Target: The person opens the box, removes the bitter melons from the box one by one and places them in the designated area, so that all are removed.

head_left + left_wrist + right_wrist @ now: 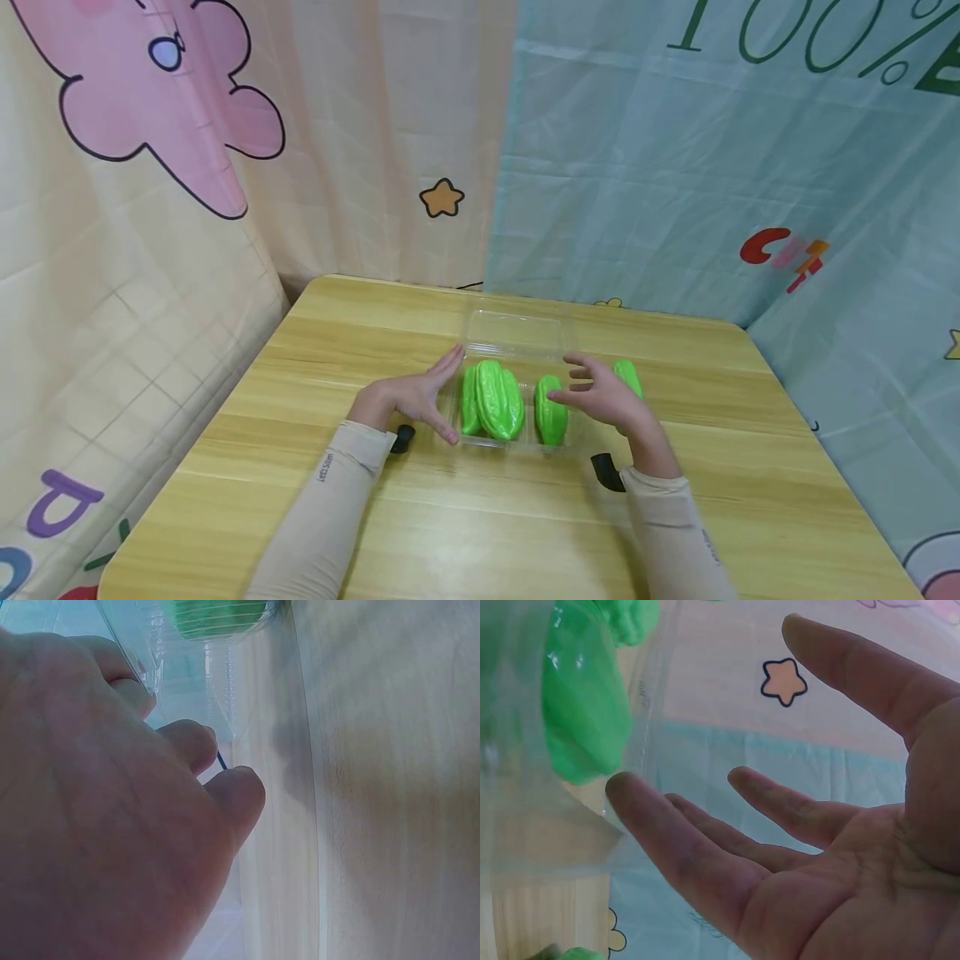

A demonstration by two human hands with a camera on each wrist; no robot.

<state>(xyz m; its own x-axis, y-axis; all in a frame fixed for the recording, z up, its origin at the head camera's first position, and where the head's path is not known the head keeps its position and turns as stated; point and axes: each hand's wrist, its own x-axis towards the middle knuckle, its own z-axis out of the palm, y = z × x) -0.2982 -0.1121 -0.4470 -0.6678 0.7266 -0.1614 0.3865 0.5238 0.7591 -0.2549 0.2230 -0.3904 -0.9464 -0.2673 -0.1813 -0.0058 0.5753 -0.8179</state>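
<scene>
A clear plastic clamshell box (517,447) lies on the table with its lid (517,333) folded back. In its left part, bright green ribbed toy vegetables (501,400) sit side by side; a single green ribbed vegetable (551,417) occupies the right part. My left hand (416,396) spreads its thumb and fingers along the box's left wall, touching or very close to it. My right hand (603,396), fingers apart and holding nothing, hovers over the box's right end. Beyond its wrist, another green vegetable (627,377) lies on the table, partly hidden by that hand.
The box stands on a wooden table (480,517) with rounded corners. Printed curtains (375,167) hang behind the table and at both sides. A black wrist piece (402,439) shows by the left cuff, and another (607,472) by the right cuff.
</scene>
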